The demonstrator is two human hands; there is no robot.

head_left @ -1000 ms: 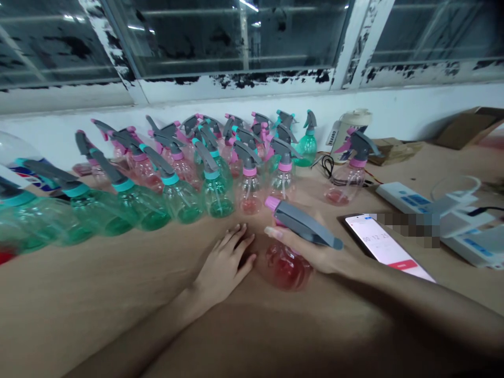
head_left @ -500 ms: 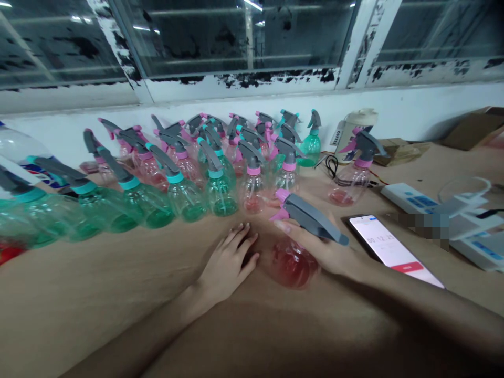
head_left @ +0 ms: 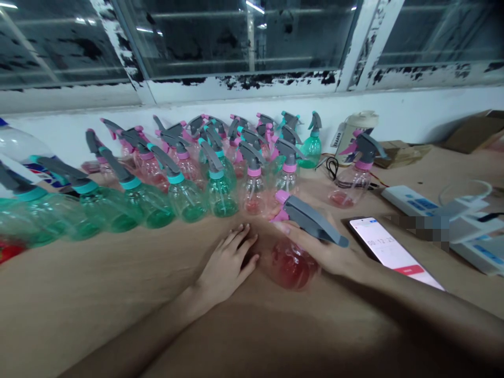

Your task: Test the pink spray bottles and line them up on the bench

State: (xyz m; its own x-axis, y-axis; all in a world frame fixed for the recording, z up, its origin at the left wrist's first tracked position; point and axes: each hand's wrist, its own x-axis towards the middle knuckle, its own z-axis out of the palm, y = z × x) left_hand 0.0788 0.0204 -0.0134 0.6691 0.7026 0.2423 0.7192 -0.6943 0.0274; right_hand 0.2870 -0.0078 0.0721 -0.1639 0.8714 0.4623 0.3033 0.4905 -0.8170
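My right hand [head_left: 326,252] is wrapped round a pink spray bottle [head_left: 293,262] that stands on the wooden table [head_left: 118,294]; its grey trigger head [head_left: 311,223] with a pink collar points right, over my fingers. My left hand [head_left: 226,265] lies flat on the table just left of that bottle, fingers stretched out and holding nothing. Behind both hands stand several rows of green spray bottles [head_left: 220,191] and pink spray bottles [head_left: 252,189] with grey trigger heads.
A phone [head_left: 394,252] with a lit timer screen lies right of my right hand. A lone pink spray bottle [head_left: 354,178] and a cream cup [head_left: 356,126] stand at the back right, beside a white device [head_left: 444,220] and cardboard [head_left: 472,128]. Windows run behind.
The bottle's trigger head has turned a little in my right hand and its pink nozzle now shows at the left. My left hand has stayed flat.
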